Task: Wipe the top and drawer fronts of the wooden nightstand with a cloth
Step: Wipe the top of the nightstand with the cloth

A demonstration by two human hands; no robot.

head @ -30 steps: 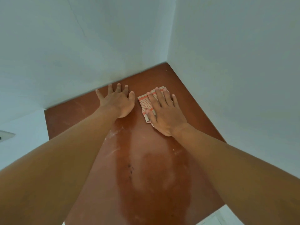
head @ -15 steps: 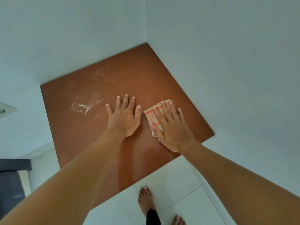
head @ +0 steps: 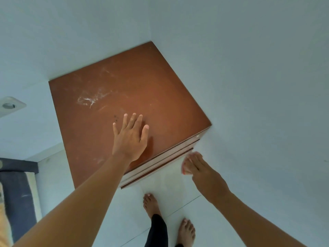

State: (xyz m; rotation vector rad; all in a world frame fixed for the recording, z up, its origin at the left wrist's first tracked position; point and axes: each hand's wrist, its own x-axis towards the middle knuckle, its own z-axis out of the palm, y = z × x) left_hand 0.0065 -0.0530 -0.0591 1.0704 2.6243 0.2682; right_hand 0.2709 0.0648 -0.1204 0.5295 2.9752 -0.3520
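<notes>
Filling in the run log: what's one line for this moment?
left hand: flat on brown wooden nightstand top | right hand: blurred, beside drawer fronts | cloth: not discernible | white smears: on top

Two pale blue-white walls (head: 249, 50) fill most of my view, meeting at a corner seam (head: 150, 18) in the upper middle. At the left edge there's a white wall socket (head: 8, 105). Along the bottom, white floor tiles (head: 178, 195), a thin grout line (head: 185, 205) crossing diagonally. In the lower left, dark blue fabric (head: 17, 193) with a pale stripe, and an orange patch (head: 2, 220) in the corner. The light is soft and even.
</notes>
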